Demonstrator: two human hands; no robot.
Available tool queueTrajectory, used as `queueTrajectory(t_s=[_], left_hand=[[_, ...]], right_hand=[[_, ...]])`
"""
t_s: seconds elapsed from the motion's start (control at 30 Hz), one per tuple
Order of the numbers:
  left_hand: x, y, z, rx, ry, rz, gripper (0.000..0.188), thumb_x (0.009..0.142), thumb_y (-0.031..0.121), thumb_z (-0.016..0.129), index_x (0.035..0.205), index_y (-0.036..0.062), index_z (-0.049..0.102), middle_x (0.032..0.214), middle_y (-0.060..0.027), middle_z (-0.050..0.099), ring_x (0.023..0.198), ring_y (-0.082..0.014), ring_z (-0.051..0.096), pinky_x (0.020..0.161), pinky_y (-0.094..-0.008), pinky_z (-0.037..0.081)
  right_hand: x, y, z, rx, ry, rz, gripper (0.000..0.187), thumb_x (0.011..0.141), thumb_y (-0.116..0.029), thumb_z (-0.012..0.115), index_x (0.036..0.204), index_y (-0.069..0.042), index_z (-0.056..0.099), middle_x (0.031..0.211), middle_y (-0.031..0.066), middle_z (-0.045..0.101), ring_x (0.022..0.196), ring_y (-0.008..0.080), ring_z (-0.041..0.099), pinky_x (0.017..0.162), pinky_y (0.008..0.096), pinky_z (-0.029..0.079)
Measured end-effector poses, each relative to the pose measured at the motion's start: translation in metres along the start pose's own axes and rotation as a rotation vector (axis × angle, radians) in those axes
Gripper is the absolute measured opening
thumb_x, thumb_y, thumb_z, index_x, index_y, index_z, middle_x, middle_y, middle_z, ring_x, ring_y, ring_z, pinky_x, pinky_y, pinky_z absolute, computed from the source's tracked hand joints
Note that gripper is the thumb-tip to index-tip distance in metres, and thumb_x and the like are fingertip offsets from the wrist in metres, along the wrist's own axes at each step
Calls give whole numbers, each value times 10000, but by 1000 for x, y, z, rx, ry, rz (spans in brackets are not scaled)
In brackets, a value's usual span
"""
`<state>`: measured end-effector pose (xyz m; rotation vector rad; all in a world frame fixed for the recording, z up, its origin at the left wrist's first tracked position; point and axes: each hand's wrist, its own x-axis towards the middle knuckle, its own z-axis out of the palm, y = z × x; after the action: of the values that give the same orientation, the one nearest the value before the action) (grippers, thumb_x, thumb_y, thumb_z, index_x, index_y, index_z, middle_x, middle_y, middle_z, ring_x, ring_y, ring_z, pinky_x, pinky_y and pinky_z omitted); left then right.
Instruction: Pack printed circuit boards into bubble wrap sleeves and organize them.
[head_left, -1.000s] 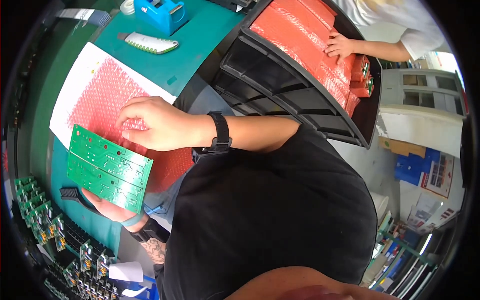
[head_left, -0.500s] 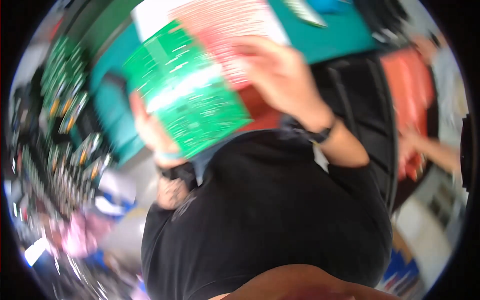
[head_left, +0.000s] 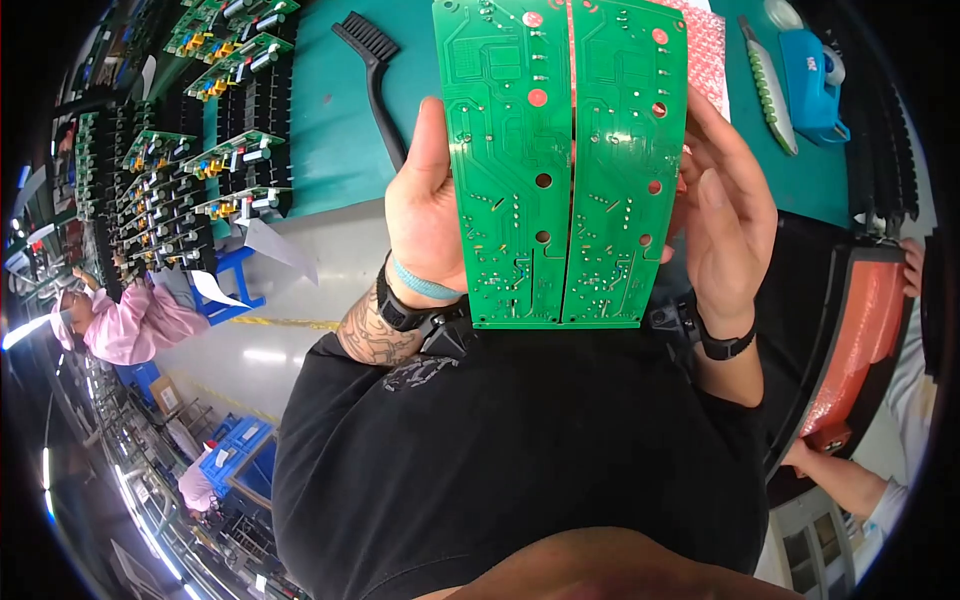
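Observation:
A green circuit board panel (head_left: 510, 215), split down the middle by a narrow slit, faces me with its solder side. Small holes and several rows of solder points show on it. My left hand (head_left: 425, 215) grips the panel's left edge, its thumb upright beside the edge and its other fingers hidden behind. On the opposite edge, my right hand (head_left: 735, 225) has its fingers curled against the panel, fingertips partly out of sight. Pink bubble wrap (head_left: 708, 60) shows behind the panel's upper right.
On the green mat (head_left: 330, 150) lies a black brush (head_left: 374, 90). A pale green-handled tool (head_left: 768, 95) and a blue dispenser (head_left: 812, 85) are at right. Racked circuit boards (head_left: 235, 165) stand left. Another person's arm (head_left: 845, 480) reaches toward a black tray with red bubble wrap (head_left: 850, 350).
The circuit board panel has swung from a tilt at the left to nearly upright before me. My right hand has come from over the bubble wrap to the panel's right edge.

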<state>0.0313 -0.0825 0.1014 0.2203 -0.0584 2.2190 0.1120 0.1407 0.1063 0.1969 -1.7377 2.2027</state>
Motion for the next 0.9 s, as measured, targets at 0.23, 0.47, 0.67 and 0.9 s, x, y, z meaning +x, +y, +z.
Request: queueTrajectory(t_s=[0.23,0.47,0.67,0.9], left_hand=[[4,-9,3,-18,4,-44,662,1103,574,305,1574,136,461,1574,-169,502,1366,-409,545,1130,-593,438],[5,-14,-3,-116,-26,-73,794,1075,677,247,1581,91,421,1567,-190,493,1377,-410,527,1138,-620,421],[5,-17,-3,-77,28,-86,785,1076,671,266,1574,87,432,1549,-185,514,1369,-407,534,1130,-613,432],[3,-17,-2,-78,121,2,719,1072,608,423,1556,77,460,1505,-165,569,1321,-370,567,1106,-564,460]], right_hand=[[-6,-3,-2,44,58,30,507,1065,-114,547,1515,98,446,1483,219,564,1348,279,574,1120,402,460],[-14,2,-20,13,92,60,565,1070,-142,491,1555,115,357,1521,254,514,1350,282,578,1127,373,463],[-4,-15,-2,138,142,152,666,963,-56,507,1574,120,310,1495,254,537,1330,288,597,1093,361,491],[1,-19,1,296,49,192,516,960,1,579,1468,64,512,1287,144,674,1051,158,688,907,294,552]])
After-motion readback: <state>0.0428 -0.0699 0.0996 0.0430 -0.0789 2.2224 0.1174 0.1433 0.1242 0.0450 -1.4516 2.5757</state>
